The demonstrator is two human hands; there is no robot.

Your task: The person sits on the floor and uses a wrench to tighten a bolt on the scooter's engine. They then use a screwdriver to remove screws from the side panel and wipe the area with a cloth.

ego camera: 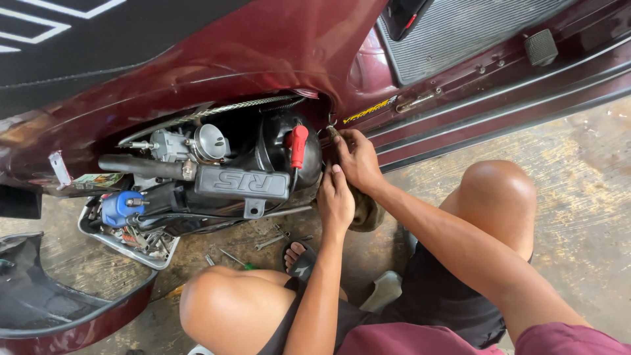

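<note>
Head view: a small metal part (332,131), perhaps a bolt or clip, sits at the maroon scooter body (263,52) edge beside the black engine (263,164), long axis roughly upright. The right hand (358,161) pinches it, fingers upward. The left hand (335,200) presses the engine, grip hidden.

Concrete floor (578,197) carries wrenches (273,240), screwdriver (235,260), tool tray (121,246)

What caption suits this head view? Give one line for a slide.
Crouching beside a maroon scooter, left hand and right hand work at the edge of its exposed engine.
</note>
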